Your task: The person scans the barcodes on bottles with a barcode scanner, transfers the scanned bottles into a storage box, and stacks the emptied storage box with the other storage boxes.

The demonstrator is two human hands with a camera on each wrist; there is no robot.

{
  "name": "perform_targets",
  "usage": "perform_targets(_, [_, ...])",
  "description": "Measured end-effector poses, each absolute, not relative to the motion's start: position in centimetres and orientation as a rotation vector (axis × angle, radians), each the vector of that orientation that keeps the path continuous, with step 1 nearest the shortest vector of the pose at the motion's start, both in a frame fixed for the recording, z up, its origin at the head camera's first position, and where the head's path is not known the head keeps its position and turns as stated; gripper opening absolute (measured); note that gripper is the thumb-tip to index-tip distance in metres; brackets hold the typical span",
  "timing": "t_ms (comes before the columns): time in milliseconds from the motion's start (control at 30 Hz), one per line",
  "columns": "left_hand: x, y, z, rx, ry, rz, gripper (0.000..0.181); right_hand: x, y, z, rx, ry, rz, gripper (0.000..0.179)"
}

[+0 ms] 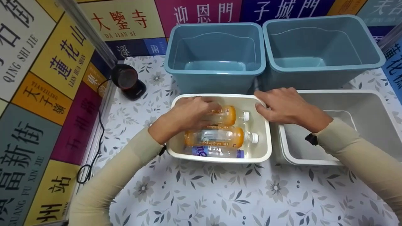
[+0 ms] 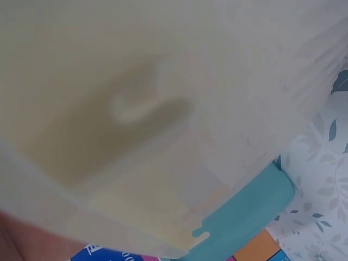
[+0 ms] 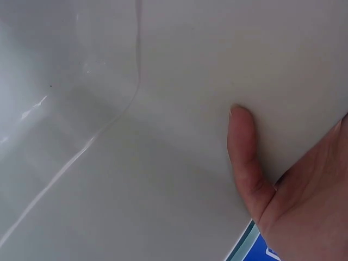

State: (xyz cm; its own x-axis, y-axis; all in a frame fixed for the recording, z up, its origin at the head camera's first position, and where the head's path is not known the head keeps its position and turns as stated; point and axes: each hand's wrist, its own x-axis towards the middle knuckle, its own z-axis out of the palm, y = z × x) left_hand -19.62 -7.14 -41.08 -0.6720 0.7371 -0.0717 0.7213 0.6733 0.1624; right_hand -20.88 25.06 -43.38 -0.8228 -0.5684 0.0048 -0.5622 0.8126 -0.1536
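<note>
In the head view, a cream bin [image 1: 220, 159] holds plastic bottles lying on their sides. My left hand [image 1: 188, 114] reaches over its back left rim and grips the rear orange-labelled bottle [image 1: 229, 115]; its fingertips are partly hidden and blurred. In front lies a second orange-labelled bottle [image 1: 216, 138] with a white cap, then a clear bottle [image 1: 220, 152] with a purple cap. My right hand [image 1: 284, 105] grips the bin's back right rim corner. In the right wrist view, the right thumb [image 3: 244, 155] lies against a pale wall. The left wrist view shows mostly blurred pale plastic [image 2: 217, 76].
A second pale bin [image 1: 317, 161] stands to the right, under my right forearm. Behind are two blue-grey bins, one left [image 1: 215, 72] and one right [image 1: 329, 67]. A small black device [image 1: 128, 81] with a cable [image 1: 100, 135] is by the left wall. A floral cloth [image 1: 201, 191] covers the table.
</note>
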Motion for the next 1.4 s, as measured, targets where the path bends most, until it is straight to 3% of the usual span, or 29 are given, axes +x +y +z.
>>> perform_targets(533, [-19.8, -7.3, -41.2, 1.252, 2.676, 0.252, 0.049, -20.9, 25.0, -43.2, -0.897, 2.93, -0.223, 0.022])
perform_targets(800, [-19.5, -7.3, -41.2, 1.288, 2.728, 0.22, 0.044, -20.9, 25.0, -43.3, -0.912, 2.937, -0.23, 0.022])
perform_targets(1400, [-19.2, -7.8, -39.2, 1.371, 2.772, 0.315, 0.053, -20.9, 25.1, -43.3, -0.93, 2.938, -0.238, 0.018])
